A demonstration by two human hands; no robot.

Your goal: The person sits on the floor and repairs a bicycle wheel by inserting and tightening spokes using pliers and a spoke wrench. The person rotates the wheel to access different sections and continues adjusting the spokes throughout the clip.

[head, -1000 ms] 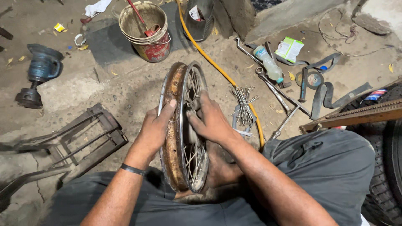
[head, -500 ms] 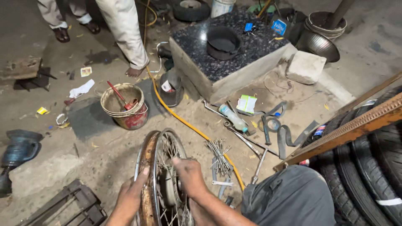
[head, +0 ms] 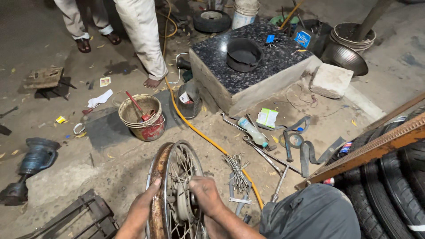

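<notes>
At the bottom of my view, a rusty spoked metal wheel rim (head: 166,194) stands upright on the dirty concrete floor (head: 110,155), held between my two hands. My left hand (head: 142,210) is curled over the rusted outer edge of the rim, fingers closed against it. My right hand (head: 204,197) is closed over the spokes near the hub; what its fingertips pinch I cannot tell.

Just right of the wheel lies a bundle of loose silver metal spokes (head: 237,170), with a long steel wrench (head: 279,183) near it. A grey-trousered knee (head: 310,212) fills the lower right corner, beside stacked black rubber tyres (head: 398,186) behind a rusty orange metal bar (head: 376,150).

A little further off stands a dented tan metal bucket with a red-handled tool inside (head: 141,117), and an orange rubber hose (head: 195,128) snakes past it across the floor. A clear plastic bottle (head: 252,131) lies among scattered hand tools. To the left sits a blue-grey cast-metal machine part (head: 35,159).

Beyond, a speckled black granite slab worktop (head: 265,66) carries a black round metal pan (head: 243,54). At the top edge stand the legs of another person in light trousers (head: 141,40).
</notes>
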